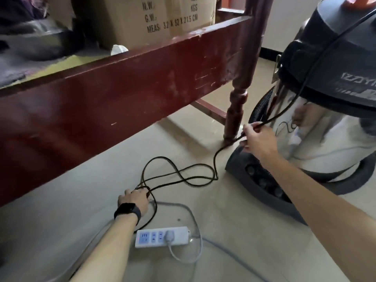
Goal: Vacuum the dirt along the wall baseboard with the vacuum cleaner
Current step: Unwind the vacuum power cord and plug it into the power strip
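A large canister vacuum cleaner [329, 110], steel drum with a dark grey top, stands at the right on the tiled floor. Its black power cord [183, 176] runs down from the top, through my right hand [258, 139], and lies in loose loops on the floor. My right hand pinches the cord beside the drum. My left hand [135, 200], a black watch on its wrist, grips the cord's looped end on the floor; the plug itself is hidden under the fingers. A black ribbed hose [259, 110] curls behind the drum. The dark baseboard [268, 52] shows at the far wall.
A white power strip [160, 237] with one white plug in it lies just below my left hand, its white cable looping right. A dark red wooden bed frame [122, 92] with a turned leg [236, 119] crosses the view; a cardboard box [158, 19] sits on it.
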